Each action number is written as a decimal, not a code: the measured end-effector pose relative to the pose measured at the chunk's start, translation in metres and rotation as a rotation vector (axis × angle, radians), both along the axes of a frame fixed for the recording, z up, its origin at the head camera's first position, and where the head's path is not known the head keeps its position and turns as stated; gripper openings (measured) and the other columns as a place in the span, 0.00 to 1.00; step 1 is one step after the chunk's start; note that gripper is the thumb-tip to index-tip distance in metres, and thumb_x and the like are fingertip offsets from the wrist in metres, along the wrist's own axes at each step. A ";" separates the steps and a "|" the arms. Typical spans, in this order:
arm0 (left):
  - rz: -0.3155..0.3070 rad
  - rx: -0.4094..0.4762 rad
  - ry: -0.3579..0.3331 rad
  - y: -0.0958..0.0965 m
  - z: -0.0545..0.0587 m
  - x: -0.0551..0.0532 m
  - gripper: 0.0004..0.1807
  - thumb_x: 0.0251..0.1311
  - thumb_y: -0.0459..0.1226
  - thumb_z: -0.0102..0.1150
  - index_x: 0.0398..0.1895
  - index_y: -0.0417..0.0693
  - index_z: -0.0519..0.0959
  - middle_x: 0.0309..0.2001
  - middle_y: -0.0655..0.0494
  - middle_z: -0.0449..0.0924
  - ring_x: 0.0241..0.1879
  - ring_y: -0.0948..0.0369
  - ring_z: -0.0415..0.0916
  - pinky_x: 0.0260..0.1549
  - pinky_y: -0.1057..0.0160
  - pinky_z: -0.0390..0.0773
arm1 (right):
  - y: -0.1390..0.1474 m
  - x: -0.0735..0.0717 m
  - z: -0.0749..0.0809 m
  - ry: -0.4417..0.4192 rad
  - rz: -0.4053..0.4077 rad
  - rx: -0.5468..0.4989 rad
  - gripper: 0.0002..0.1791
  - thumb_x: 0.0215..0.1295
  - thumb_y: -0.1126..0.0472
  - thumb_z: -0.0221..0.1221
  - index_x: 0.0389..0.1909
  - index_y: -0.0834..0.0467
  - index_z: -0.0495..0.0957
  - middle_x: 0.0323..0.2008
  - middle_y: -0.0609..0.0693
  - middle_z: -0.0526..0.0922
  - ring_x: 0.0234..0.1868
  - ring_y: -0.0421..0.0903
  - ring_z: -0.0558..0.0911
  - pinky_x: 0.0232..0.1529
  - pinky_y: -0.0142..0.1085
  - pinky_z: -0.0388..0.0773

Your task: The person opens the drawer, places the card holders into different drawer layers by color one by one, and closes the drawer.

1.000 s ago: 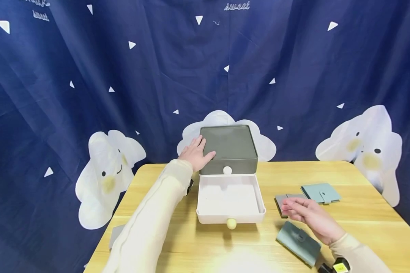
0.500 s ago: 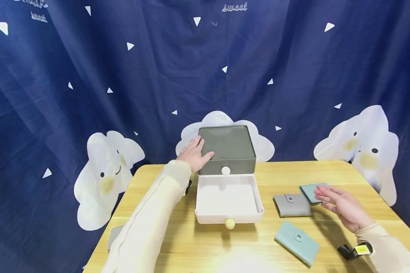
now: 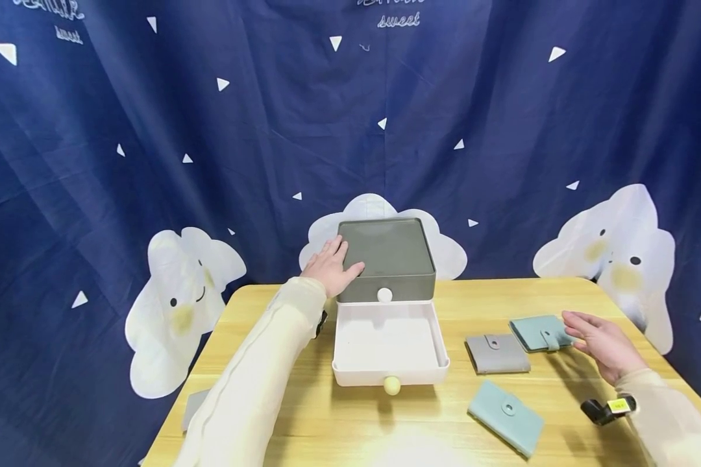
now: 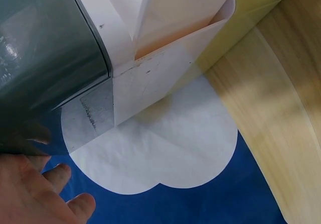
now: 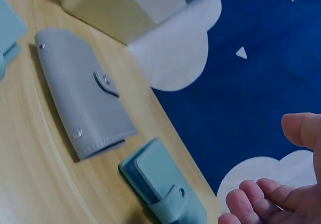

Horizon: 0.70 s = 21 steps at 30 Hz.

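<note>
My left hand (image 3: 332, 267) rests with spread fingers on the left edge of a dark grey-green drawer box (image 3: 388, 250). Below its top section, a white drawer (image 3: 388, 375) with a yellow knob stands pulled out, nothing visible in it. My right hand (image 3: 604, 347) hovers by the right end of a teal snap wallet (image 3: 534, 329), fingers loosely bent and holding nothing. To the left of that wallet lies a grey one (image 3: 496, 355), its strap fastener showing in the right wrist view. A pale blue wallet (image 3: 505, 418) lies nearer the front, set at a slant.
The wooden table (image 3: 304, 415) ends at a dark blue curtain (image 3: 280, 130) with cloud and triangle prints. At the left table edge a grey flat thing (image 3: 194, 408) is partly covered by my left sleeve.
My right hand has moved right, away from over the grey wallet and past the teal one, uncovering both. My left hand stays on the box.
</note>
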State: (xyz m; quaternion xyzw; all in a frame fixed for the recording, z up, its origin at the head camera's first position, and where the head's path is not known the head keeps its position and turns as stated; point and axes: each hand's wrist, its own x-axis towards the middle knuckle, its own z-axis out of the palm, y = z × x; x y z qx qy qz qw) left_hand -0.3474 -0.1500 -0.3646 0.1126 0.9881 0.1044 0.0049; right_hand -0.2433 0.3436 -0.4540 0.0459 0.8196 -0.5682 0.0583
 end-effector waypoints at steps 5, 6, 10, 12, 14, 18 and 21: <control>-0.001 -0.008 0.001 0.000 0.001 0.002 0.44 0.59 0.67 0.28 0.72 0.50 0.47 0.72 0.57 0.36 0.70 0.57 0.31 0.64 0.49 0.43 | 0.005 -0.003 -0.005 -0.042 -0.018 0.047 0.49 0.65 0.38 0.42 0.65 0.77 0.39 0.64 0.74 0.47 0.53 0.50 0.69 0.50 0.41 0.70; -0.002 -0.008 0.003 -0.001 0.001 0.002 0.44 0.59 0.66 0.28 0.72 0.50 0.47 0.72 0.57 0.36 0.70 0.57 0.31 0.63 0.49 0.43 | 0.006 -0.003 -0.005 -0.055 -0.022 0.052 0.50 0.65 0.37 0.41 0.65 0.77 0.38 0.65 0.74 0.45 0.57 0.58 0.65 0.52 0.45 0.68; -0.002 -0.004 0.007 0.000 0.001 0.002 0.44 0.59 0.66 0.28 0.72 0.50 0.47 0.72 0.58 0.36 0.70 0.57 0.31 0.63 0.49 0.43 | 0.012 -0.006 -0.011 -0.097 -0.030 0.077 0.52 0.64 0.37 0.42 0.65 0.77 0.35 0.64 0.76 0.42 0.62 0.71 0.52 0.56 0.54 0.61; 0.000 -0.003 0.006 0.000 0.000 0.002 0.44 0.59 0.67 0.28 0.72 0.50 0.47 0.72 0.58 0.36 0.69 0.57 0.31 0.63 0.49 0.43 | 0.015 -0.008 -0.015 -0.100 -0.040 0.140 0.52 0.63 0.36 0.43 0.65 0.78 0.38 0.63 0.77 0.46 0.59 0.70 0.58 0.51 0.49 0.69; -0.001 -0.004 0.003 0.000 -0.001 0.001 0.44 0.59 0.67 0.28 0.72 0.51 0.47 0.72 0.58 0.36 0.69 0.57 0.31 0.63 0.49 0.43 | 0.017 -0.010 -0.018 -0.104 -0.043 0.194 0.53 0.63 0.35 0.43 0.64 0.79 0.41 0.61 0.77 0.51 0.54 0.67 0.64 0.45 0.45 0.72; 0.003 -0.004 -0.003 -0.001 -0.003 -0.002 0.44 0.59 0.67 0.27 0.72 0.51 0.46 0.72 0.59 0.35 0.69 0.58 0.30 0.63 0.49 0.42 | 0.020 -0.013 -0.025 -0.119 -0.044 0.274 0.54 0.61 0.33 0.43 0.63 0.80 0.44 0.59 0.77 0.54 0.51 0.66 0.66 0.44 0.49 0.70; 0.006 -0.002 -0.004 -0.002 -0.004 -0.003 0.45 0.58 0.68 0.27 0.72 0.52 0.46 0.72 0.60 0.34 0.69 0.58 0.29 0.64 0.49 0.42 | 0.021 -0.015 -0.029 -0.140 -0.035 0.303 0.56 0.61 0.32 0.43 0.63 0.80 0.41 0.60 0.80 0.50 0.56 0.73 0.59 0.51 0.59 0.61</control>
